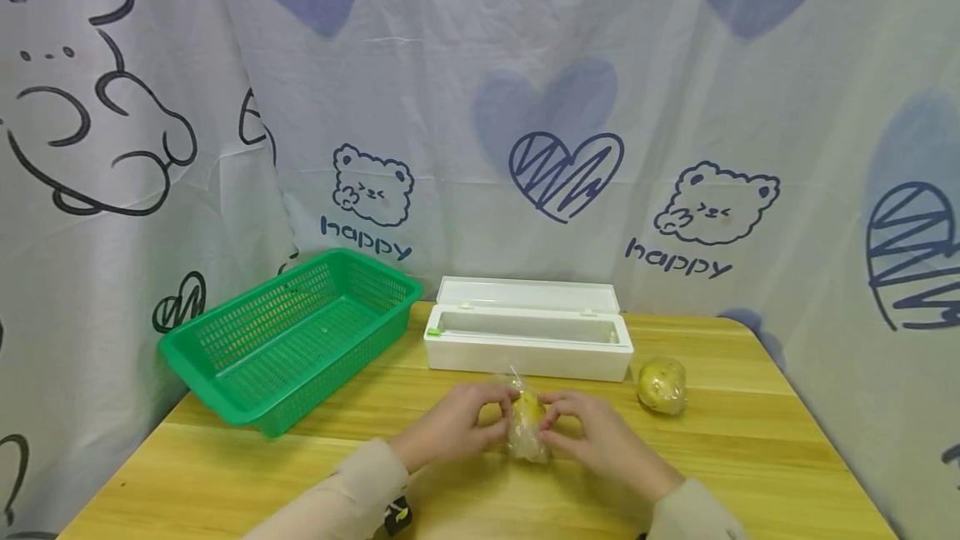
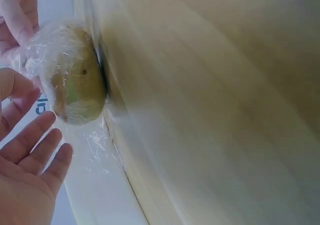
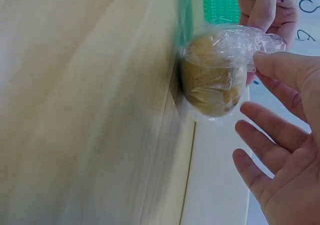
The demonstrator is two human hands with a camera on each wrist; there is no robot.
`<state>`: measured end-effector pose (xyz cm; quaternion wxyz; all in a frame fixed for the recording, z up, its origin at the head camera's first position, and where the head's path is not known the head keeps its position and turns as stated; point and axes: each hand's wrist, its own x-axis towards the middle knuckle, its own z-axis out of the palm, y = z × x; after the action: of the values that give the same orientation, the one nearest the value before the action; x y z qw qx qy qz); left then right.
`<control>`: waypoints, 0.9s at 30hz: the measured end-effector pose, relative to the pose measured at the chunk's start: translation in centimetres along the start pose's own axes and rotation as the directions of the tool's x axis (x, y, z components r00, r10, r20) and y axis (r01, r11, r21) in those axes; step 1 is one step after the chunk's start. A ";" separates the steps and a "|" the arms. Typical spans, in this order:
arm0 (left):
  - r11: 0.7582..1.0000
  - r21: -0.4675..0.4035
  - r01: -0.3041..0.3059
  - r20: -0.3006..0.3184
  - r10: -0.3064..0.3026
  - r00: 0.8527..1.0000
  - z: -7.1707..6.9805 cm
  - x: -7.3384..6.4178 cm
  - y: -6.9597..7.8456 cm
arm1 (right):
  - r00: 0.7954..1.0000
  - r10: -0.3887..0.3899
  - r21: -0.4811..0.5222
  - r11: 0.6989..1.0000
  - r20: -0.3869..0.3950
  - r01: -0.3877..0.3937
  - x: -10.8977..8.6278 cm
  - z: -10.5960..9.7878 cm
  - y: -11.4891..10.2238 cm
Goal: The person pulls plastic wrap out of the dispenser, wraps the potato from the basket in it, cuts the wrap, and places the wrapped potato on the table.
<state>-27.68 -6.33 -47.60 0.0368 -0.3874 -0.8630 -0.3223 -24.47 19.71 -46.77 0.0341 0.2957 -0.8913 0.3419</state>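
A potato (image 1: 528, 409) loosely covered in clear cling film (image 3: 235, 42) rests on the table between the two hands. In the head view my left hand (image 1: 468, 422) is at its left side, thumb and index finger pinching the gathered film at its top. From the other side my right hand (image 1: 588, 432) pinches the film too, seen closely in the right wrist view, its other fingers spread beside the potato. Loose film hangs beside the potato in the left wrist view. A second potato (image 1: 662, 386), also wrapped in film, lies to the right.
Just behind the hands stands a long white box (image 1: 528, 357) with its lid raised and a small green slider at its left end. A green plastic basket (image 1: 337, 365) sits at the back left. A patterned curtain (image 1: 465, 32) hangs behind the wooden table (image 1: 735, 473).
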 end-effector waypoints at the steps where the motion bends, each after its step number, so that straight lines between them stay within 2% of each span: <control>1: 1.000 -0.002 0.007 -0.010 -0.007 1.000 0.1 0.2 -0.1 | 1.000 0.006 0.009 1.000 0.001 -0.006 0.1 0.0 0.1; 6: 0.998 -0.022 0.059 -0.059 -0.060 0.996 0.6 0.7 -0.4 | 0.999 0.048 0.044 0.998 -0.008 -0.048 0.8 0.3 0.5; 14: 0.991 -0.087 0.103 -0.115 -0.112 0.987 0.9 1.2 -0.5 | 0.994 0.072 0.029 0.997 -0.079 -0.070 1.6 0.9 0.6; 23: 0.989 -0.130 0.073 -0.129 -0.090 0.988 1.0 1.3 -0.6 | 0.992 0.067 0.053 0.997 -0.110 -0.061 1.6 1.3 0.5; 25: 0.991 -0.125 0.054 -0.137 -0.071 0.988 0.9 1.2 -0.5 | 0.993 0.048 0.046 0.998 -0.112 -0.043 1.5 1.3 0.4; 27: 0.996 -0.085 0.015 -0.155 -0.028 0.988 0.7 0.9 -0.4 | 0.994 0.026 0.034 0.999 -0.108 -0.022 1.4 1.3 0.4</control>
<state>-28.42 -5.55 -48.07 0.0845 -0.3531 -0.8473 -0.3876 -25.68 18.39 -47.65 0.0733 0.2667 -0.8859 0.3725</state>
